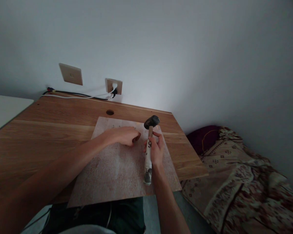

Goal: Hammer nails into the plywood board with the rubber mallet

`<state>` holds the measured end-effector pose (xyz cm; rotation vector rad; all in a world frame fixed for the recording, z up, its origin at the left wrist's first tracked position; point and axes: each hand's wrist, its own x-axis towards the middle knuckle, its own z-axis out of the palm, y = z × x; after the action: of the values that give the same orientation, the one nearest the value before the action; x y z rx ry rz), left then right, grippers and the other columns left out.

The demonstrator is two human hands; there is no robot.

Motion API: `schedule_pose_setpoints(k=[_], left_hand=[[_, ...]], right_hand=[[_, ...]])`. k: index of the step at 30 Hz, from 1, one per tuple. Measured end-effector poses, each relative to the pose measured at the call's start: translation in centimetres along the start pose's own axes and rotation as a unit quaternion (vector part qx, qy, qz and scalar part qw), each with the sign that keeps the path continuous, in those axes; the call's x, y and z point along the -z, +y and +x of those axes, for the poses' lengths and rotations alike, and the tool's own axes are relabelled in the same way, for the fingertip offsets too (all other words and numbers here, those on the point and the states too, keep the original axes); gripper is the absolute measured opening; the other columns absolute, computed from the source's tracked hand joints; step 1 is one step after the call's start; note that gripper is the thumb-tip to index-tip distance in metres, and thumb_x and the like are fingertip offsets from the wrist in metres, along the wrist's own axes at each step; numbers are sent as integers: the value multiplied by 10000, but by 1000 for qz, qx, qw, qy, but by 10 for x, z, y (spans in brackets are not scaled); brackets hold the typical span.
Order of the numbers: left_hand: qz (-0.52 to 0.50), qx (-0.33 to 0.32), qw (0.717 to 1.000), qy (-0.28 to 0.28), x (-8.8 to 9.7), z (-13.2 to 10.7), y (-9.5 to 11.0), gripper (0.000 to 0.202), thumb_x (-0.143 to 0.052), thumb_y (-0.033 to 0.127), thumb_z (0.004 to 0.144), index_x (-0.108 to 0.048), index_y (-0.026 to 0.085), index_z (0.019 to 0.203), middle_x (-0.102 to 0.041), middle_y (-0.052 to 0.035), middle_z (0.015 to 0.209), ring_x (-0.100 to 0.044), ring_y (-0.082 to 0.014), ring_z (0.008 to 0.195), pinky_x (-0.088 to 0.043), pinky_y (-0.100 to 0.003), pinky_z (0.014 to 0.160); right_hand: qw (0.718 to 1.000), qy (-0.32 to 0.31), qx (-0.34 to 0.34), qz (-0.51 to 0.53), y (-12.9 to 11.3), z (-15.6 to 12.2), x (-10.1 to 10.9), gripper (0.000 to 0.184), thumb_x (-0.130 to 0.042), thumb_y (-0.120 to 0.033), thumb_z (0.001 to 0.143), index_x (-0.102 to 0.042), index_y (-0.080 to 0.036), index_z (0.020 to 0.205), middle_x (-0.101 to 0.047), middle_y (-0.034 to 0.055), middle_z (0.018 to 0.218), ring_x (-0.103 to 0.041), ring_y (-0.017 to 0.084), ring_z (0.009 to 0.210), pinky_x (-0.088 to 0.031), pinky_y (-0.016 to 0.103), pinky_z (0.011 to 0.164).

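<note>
My right hand (156,149) is wrapped around the handle of a hammer (148,159), near its head. The hammer has a dark, stubby head, and its wooden handle is covered in worn white wrapping. It is held above the right part of a pale, rough board (112,175), head pointing away from me. My left hand (128,135) is at the board's far half, left of the hammer head, with fingers curled together. Whatever those fingers pinch is hidden or too small to make out. A few tiny dark marks or bits show on the board behind my left wrist.
The board lies on a wooden desk (61,130) and overhangs its front edge. A cable hole (109,112) is behind the board. Cables run along the wall to a socket (114,86). A white surface (7,109) stands left; patterned bedding (229,175) lies lower right.
</note>
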<state>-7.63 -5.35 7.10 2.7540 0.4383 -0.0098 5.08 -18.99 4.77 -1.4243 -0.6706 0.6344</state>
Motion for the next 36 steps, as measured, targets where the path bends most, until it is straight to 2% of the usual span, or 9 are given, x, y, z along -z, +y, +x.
schedule_pose_setpoints(k=[4,8,12,16,21,26,36], left_hand=[[-65,-41,994,77,9,12,-8,137,-633,91,735,-709,191,789,-684,-1,733,-602,-158,671,-374,-272,598],[-101,-54,984,138,17,37,-27,170,-633,71,732,-726,185,817,-699,16,741,-632,-143,690,-405,-246,634],[-69,-39,987,138,12,57,-44,160,-649,48,744,-744,166,794,-727,-7,747,-656,-151,704,-417,-244,648],[-25,-42,990,135,-3,58,-50,202,-633,19,768,-771,157,818,-759,-42,789,-688,-174,762,-444,-261,709],[5,-44,989,142,-14,49,-45,167,-659,96,838,-795,164,908,-775,-90,909,-700,-226,874,-473,-308,786],[13,-44,988,148,-11,45,-36,153,-637,110,864,-776,173,860,-742,-95,960,-676,-239,954,-466,-321,831],[12,-22,986,163,-18,47,-33,197,-594,101,872,-766,180,929,-725,-94,1031,-679,-225,967,-481,-308,833]], right_hand=[[1000,11,10,18,0,0,0,329,-621,-356,798,-550,-232,1094,-624,-99,548,-509,131,348,-365,244,390],[999,25,10,26,0,0,0,333,-616,-357,800,-545,-233,1102,-626,-94,549,-510,138,350,-364,250,391],[999,28,13,36,-2,-1,0,331,-612,-376,811,-524,-237,1098,-615,-99,544,-505,142,345,-352,252,391],[999,30,14,34,-5,-2,-1,301,-590,-354,824,-517,-235,1090,-610,-99,547,-516,140,358,-356,250,407],[999,26,2,30,-6,-3,-2,306,-602,-352,814,-529,-239,1090,-600,-98,540,-505,139,363,-362,250,403],[999,25,-13,33,-5,-2,-2,333,-626,-383,799,-531,-253,1091,-597,-97,548,-504,134,361,-353,242,386],[999,17,-11,44,-4,-1,-2,333,-615,-363,779,-518,-249,1076,-598,-105,531,-495,127,350,-352,231,374]])
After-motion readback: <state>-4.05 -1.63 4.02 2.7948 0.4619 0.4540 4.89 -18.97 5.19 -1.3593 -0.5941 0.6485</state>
